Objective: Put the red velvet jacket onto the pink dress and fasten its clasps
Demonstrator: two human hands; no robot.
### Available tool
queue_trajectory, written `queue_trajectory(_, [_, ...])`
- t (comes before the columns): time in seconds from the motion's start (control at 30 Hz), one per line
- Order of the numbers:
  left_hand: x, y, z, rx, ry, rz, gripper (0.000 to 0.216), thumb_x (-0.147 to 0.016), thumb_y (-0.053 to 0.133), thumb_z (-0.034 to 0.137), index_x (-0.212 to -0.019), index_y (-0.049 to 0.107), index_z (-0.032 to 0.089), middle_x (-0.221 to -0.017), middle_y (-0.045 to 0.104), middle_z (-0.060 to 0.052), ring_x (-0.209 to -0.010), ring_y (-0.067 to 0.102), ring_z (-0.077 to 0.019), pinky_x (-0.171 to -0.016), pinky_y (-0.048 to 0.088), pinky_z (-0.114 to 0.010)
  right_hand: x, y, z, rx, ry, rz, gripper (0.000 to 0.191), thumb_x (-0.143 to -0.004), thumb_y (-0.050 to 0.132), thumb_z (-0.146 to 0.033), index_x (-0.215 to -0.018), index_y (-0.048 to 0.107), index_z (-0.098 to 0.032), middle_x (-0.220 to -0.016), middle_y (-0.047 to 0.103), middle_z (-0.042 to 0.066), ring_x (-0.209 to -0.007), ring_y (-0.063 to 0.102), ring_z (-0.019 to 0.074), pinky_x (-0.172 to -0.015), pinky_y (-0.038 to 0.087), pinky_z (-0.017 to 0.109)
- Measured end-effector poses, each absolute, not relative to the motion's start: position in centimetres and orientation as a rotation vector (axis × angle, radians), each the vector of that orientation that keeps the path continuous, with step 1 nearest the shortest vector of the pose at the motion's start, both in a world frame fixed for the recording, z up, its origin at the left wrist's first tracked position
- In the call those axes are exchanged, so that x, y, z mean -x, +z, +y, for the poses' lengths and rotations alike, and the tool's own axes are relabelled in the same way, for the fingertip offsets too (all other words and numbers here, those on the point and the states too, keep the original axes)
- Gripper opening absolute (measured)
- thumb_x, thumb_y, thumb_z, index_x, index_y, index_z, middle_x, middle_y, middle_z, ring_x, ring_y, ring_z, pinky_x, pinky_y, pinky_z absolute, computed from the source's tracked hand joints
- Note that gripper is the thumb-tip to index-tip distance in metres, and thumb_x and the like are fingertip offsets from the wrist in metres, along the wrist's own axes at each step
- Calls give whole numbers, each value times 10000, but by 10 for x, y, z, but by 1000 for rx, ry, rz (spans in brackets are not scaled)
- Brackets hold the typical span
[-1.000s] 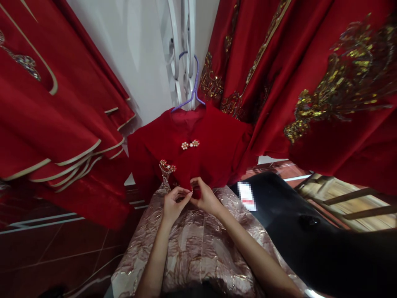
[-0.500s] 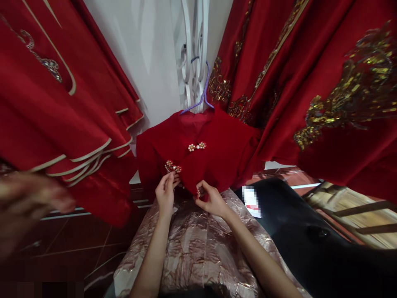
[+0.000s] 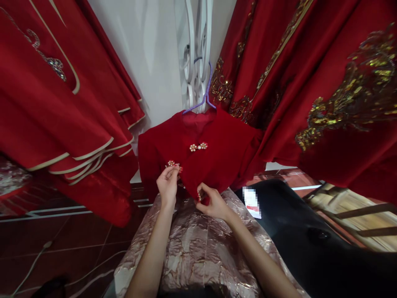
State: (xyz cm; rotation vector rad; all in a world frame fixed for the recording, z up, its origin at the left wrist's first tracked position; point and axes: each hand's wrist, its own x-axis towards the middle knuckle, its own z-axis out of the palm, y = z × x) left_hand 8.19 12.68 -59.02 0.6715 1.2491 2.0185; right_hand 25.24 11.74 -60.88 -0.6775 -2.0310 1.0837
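Note:
A red velvety top (image 3: 221, 157) hangs on a purple hanger (image 3: 204, 100) in front of me. A clasp of two beaded flowers (image 3: 203, 146) with a pearl between them sits on its upper front. My left hand (image 3: 168, 185) is closed, thumb and fingers pinched at a second flower clasp (image 3: 170, 163) and partly covering it. Lower right, my right hand (image 3: 213, 202) grips the top's front edge, with a small beaded ornament (image 3: 199, 197) showing between thumb and curled finger.
Red garments with pale piping (image 3: 89, 153) hang at left. Red clothing with gold sequins (image 3: 328, 116) hangs at right. A shiny pinkish cloth (image 3: 198, 252) lies under my forearms. Beside it are a black surface (image 3: 297, 231) and a label (image 3: 252, 203). A white cable (image 3: 34, 265) crosses the tiled floor.
My left hand has moved slightly up and right, further over the clasp. My right hand keeps its grip. A blurred hand at the left edge has left the view.

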Motion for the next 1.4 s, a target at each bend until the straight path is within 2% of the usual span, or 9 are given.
queue_trajectory(0.17, [-87, -585, 125, -722, 1879, 1259, 385, -710, 742, 463, -943, 720, 158, -935, 740, -79, -776, 674, -163, -640, 507, -241, -256, -602, 115, 742, 1041, -2085, 195, -768, 632, -277, -820, 456, -210, -721, 555, -43, -624, 494, 101, -612, 400, 210])
queue_trajectory(0.27, [-92, -571, 122, -926, 1821, 1313, 376, -775, 675, 494, -908, 732, 147, -839, 728, -61, -755, 656, -167, -690, 510, -259, -261, -597, 116, 782, 1001, -2137, 208, -800, 623, -343, -768, 474, -201, -699, 565, -35, -616, 503, 105, -598, 392, 212])
queue_trajectory(0.33, [-95, -555, 121, -1188, 1851, 1363, 335, -817, 643, 464, -920, 728, 157, -873, 716, -58, -796, 649, -168, -724, 511, -252, -263, -595, 116, 777, 981, -2161, 205, -801, 616, -340, -738, 486, -195, -687, 560, -32, -617, 504, 108, -596, 389, 212])
queue_trajectory(0.47, [-97, -523, 125, -1934, 1794, 1593, 292, -902, 556, 377, -1126, 669, 227, -1117, 613, -82, -973, 582, -186, -755, 516, -260, -261, -595, 115, 760, 967, -2173, 158, -787, 605, -304, -723, 516, -190, -679, 559, -28, -606, 494, 114, -580, 383, 216])
queue_trajectory(0.57, [-94, -507, 135, -2432, 1489, 1879, 298, -929, 511, 346, -1181, 640, 251, -1121, 552, -103, -1029, 501, -227, -805, 496, -324, -260, -595, 114, 758, 971, -2156, 152, -783, 607, -296, -723, 516, -191, -683, 557, -28, -603, 490, 114, -582, 382, 219])
queue_trajectory(0.67, [-89, -498, 143, -2681, 1354, 1907, 257, -932, 504, 339, -1110, 661, 239, -1093, 550, -109, -1003, 482, -240, -858, 453, -383, -261, -595, 115, 751, 965, -2147, 159, -784, 608, -295, -716, 509, -191, -684, 549, -28, -602, 484, 111, -585, 379, 220])
queue_trajectory(0.87, [-88, -488, 148, -2776, 1376, 1697, 179, -919, 529, 319, -992, 660, 220, -1130, 628, -76, -1074, 513, -237, -970, 357, -441, -261, -598, 116, 755, 978, -2142, 166, -796, 602, -316, -726, 522, -189, -691, 569, -19, -604, 500, 117, -593, 399, 225])
queue_trajectory(1.03, [-90, -484, 152, -2694, 1481, 1620, 129, -891, 554, 315, -924, 647, 232, -935, 697, -14, -985, 586, -203, -1103, 231, -490, -262, -599, 116, 764, 976, -2145, 166, -801, 605, -326, -735, 531, -193, -699, 585, -18, -600, 512, 120, -595, 412, 228])
queue_trajectory(1.4, [-88, -478, 158, -2793, 1379, 1596, 161, -909, 500, 295, -922, 650, 234, -820, 682, 1, -853, 598, -199, -1169, 23, -600, -268, -588, 113, 776, 974, -2225, 242, -817, 623, -436, -826, 590, -197, -750, 643, -17, -630, 574, 127, -614, 442, 226])
